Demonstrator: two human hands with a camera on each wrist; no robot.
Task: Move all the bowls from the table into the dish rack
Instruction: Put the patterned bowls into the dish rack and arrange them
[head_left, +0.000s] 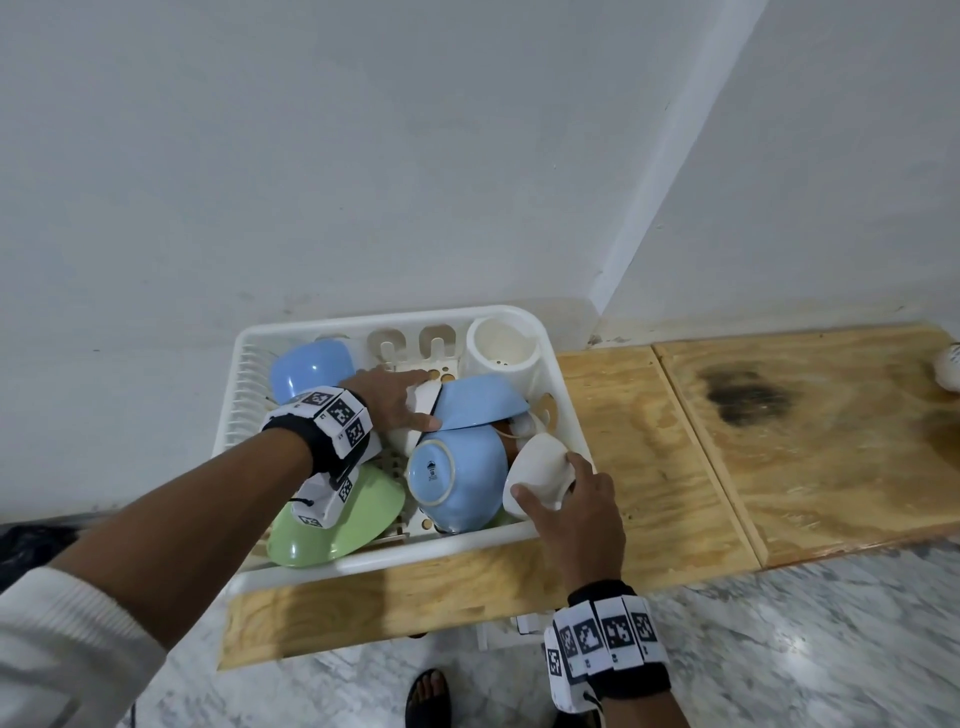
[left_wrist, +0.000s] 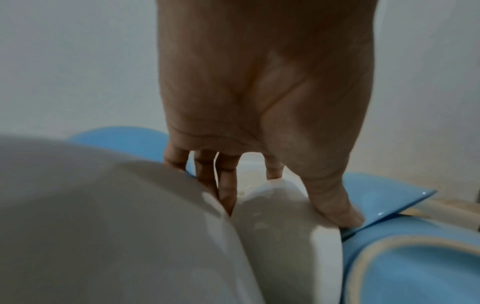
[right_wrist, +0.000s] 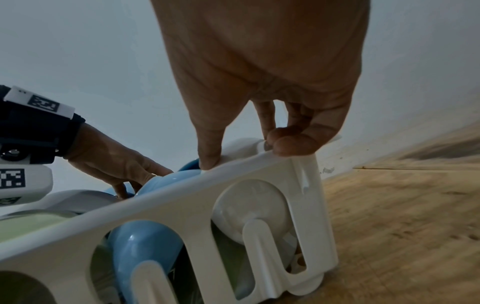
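A white dish rack (head_left: 395, 551) stands on the wooden table and holds several bowls. My left hand (head_left: 421, 400) reaches into its middle and grips a white bowl (head_left: 415, 402) between thumb and fingers, beside a tilted blue bowl (head_left: 480, 400). In the left wrist view my left hand (left_wrist: 285, 205) has its thumb on that white bowl (left_wrist: 285, 236). My right hand (head_left: 550, 480) holds a small white bowl (head_left: 540, 465) at the rack's right front corner. An upturned blue bowl (head_left: 457, 478), a green bowl (head_left: 332, 525) and another blue bowl (head_left: 311, 371) lie inside. Seen from outside the rack wall (right_wrist: 182, 205), my right hand (right_wrist: 246, 154) grips at the rim.
A white cutlery cup (head_left: 501, 353) stands in the rack's back right corner. The wooden table (head_left: 675, 467) runs to the right with a dark stain (head_left: 748, 400); a white object (head_left: 948, 369) sits at its far right edge. A wall is close behind the rack.
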